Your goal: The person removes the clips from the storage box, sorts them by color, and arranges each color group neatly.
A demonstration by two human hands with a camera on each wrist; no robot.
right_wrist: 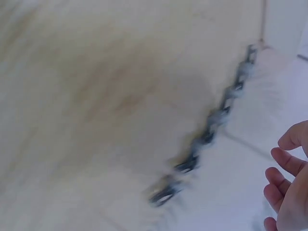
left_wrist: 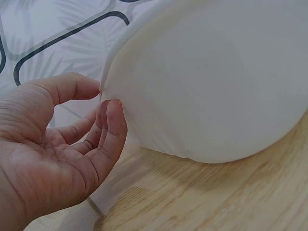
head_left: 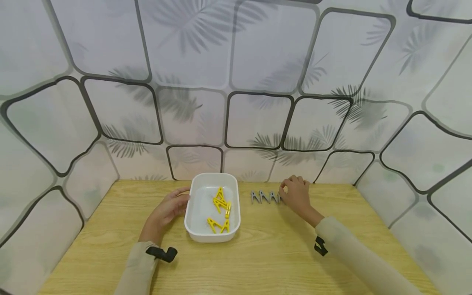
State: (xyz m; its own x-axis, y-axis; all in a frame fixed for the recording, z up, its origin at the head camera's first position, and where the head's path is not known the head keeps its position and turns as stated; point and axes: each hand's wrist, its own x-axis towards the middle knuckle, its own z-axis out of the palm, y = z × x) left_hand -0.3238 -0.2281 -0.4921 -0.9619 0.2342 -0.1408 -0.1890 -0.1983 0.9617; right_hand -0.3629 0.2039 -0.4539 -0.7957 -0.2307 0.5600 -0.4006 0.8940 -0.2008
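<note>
A white plastic tub (head_left: 214, 237) stands on the table with several yellow clothespins (head_left: 220, 203) lying in it. At its left side is my left hand (head_left: 170, 211); the thumb tip touches the rim and the bent fingertips rest against the outer wall in the left wrist view. Right of the tub, several grey clothespins (head_left: 264, 197) form a row near the wall. Over the right end of that row is my right hand (head_left: 297, 194), partly covering the last grey clothespin. Its fingers are loosely bent with nothing between them in the right wrist view, which is blurred.
The wooden table (head_left: 273, 258) meets a patterned wall covering (head_left: 258, 123) just behind the tub and the row. More of this covering rises at the left and right sides. Black straps (head_left: 162, 254) sit on both sleeves.
</note>
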